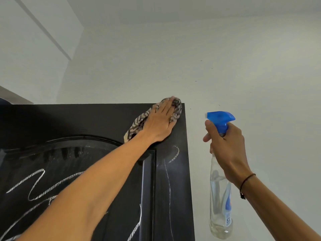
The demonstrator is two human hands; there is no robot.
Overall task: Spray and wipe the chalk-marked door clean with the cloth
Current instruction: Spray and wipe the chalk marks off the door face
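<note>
Cloth [171, 110] lies flat under your left hand [161, 121], pressed with straight fingers against the door [86, 119]; your right hand [225, 145] grips the spray bottle [220, 197].

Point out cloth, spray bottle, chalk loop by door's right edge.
cloth [176, 110], head view, striped fold beside the fingers
spray bottle [219, 197], head view, clear body below the hand
chalk loop [175, 154], head view, its right curve

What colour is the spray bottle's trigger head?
Blue trigger head, seen in the head view.
</note>
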